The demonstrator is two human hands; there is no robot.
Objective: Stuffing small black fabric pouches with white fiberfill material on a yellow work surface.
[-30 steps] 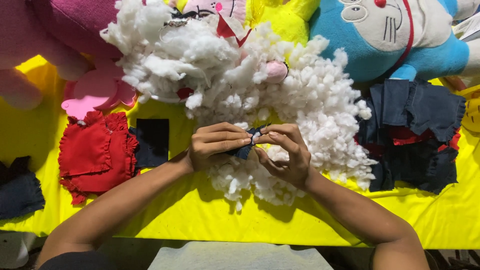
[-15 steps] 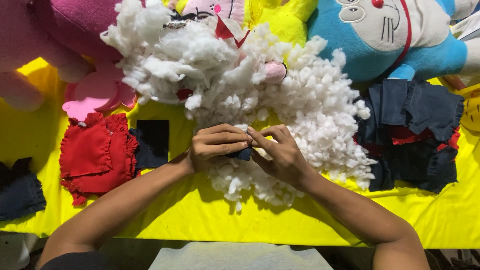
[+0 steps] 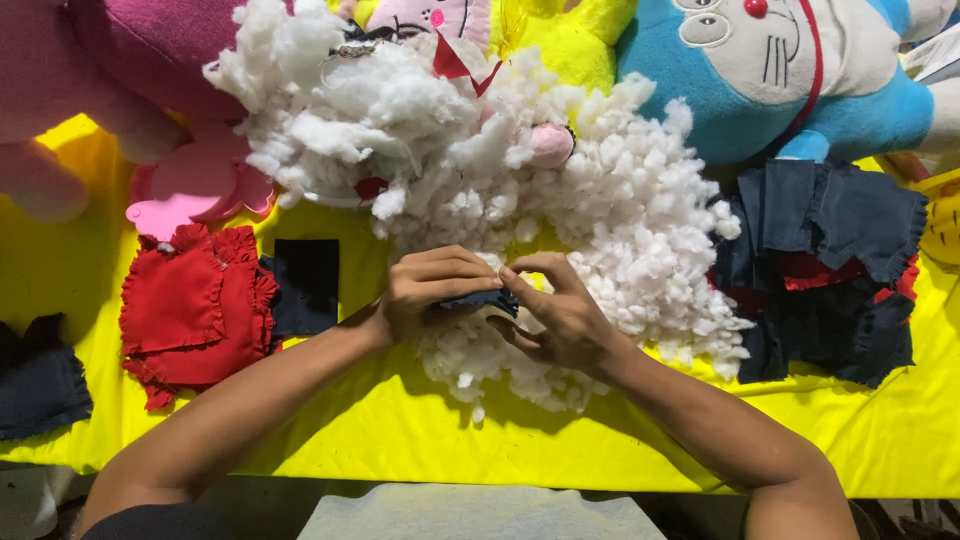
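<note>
Both hands pinch a small dark fabric piece over a heap of white stuffing.

The left hand (image 3: 425,292) and right hand (image 3: 558,318) clamp the navy cloth scrap (image 3: 483,299) between fingertips — small, dark, crumpled — just above the fluffy, clumpy stuffing (image 3: 600,210) on the smooth yellow cloth (image 3: 400,430); a frilled red pouch (image 3: 185,310) lies left.

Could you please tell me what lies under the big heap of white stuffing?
The yellow cloth shows around the white stuffing and runs beneath it. Both hands, left hand and right hand, rest on its front edge. Anything buried deeper is covered.
</note>
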